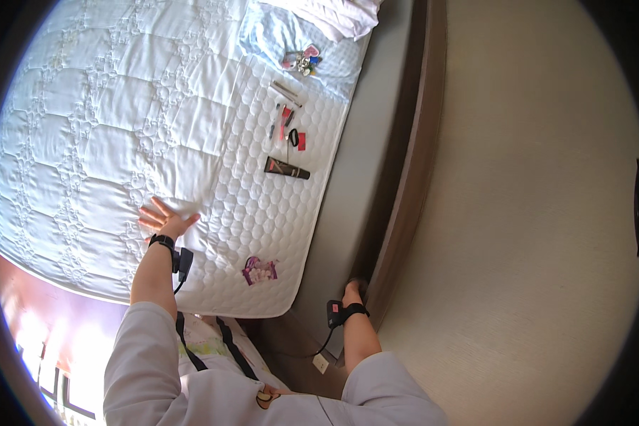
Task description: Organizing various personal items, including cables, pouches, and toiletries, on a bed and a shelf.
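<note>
My left hand rests on the white quilted mattress cover, fingers spread and holding nothing. A black strap with a small device is around that wrist. To the right, my right hand reaches down into the dark gap between the grey side of the bed and a brown ledge. Its fingers are hidden in shadow, so whether they hold anything cannot be seen. On the cover between my hands lies a purple printed packet.
A dark squeeze tube, a red card-like piece, a black band and several slim cosmetic-like items lie on the cover. Beyond are shiny trinkets on a checked pillow. A plain wall rises right; a wall socket sits low.
</note>
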Motion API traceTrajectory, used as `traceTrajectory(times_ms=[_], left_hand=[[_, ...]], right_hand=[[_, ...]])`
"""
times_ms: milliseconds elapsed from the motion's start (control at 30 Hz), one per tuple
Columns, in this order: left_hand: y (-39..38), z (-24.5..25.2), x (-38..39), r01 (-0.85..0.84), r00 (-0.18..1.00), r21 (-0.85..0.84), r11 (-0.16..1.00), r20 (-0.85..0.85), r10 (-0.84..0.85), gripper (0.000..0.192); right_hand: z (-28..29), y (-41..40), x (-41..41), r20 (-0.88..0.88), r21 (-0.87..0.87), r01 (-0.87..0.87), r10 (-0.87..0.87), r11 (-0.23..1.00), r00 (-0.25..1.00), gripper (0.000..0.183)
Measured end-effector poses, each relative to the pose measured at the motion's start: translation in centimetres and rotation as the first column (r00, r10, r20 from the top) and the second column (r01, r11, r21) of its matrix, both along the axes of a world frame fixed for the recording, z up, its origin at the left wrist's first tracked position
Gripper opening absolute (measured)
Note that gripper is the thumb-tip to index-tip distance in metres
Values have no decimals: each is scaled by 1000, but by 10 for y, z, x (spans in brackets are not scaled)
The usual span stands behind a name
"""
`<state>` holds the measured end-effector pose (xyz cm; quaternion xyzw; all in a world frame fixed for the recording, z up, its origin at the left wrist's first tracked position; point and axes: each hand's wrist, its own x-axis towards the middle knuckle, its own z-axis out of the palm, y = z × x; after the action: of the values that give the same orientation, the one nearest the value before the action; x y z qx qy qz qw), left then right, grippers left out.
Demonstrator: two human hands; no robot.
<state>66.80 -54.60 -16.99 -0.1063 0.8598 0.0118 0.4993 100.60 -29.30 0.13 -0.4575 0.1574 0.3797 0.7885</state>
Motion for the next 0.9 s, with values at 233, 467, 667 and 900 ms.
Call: traceTrajectory(times_ms=[233,467,667,900], left_hand=[[0,9,-3,9,1000,20,1000,17,-9,138],[-2,13,-1,-1,1000,48,999,2,1,138],[-1,25,-9,-56,997,50,997,55,53,139],[-3,28,-11,-112,991,97,989,84,104,139]], right_hand=[[-28,59,-32,-157,73,-66,77,995,985,62],[-76,103,-6,-313,167,-17,70,986,947,56],[-103,65,101,-651,265,529,-255,806,715,52],[-95,25,112,-380,158,227,-153,961,912,54]])
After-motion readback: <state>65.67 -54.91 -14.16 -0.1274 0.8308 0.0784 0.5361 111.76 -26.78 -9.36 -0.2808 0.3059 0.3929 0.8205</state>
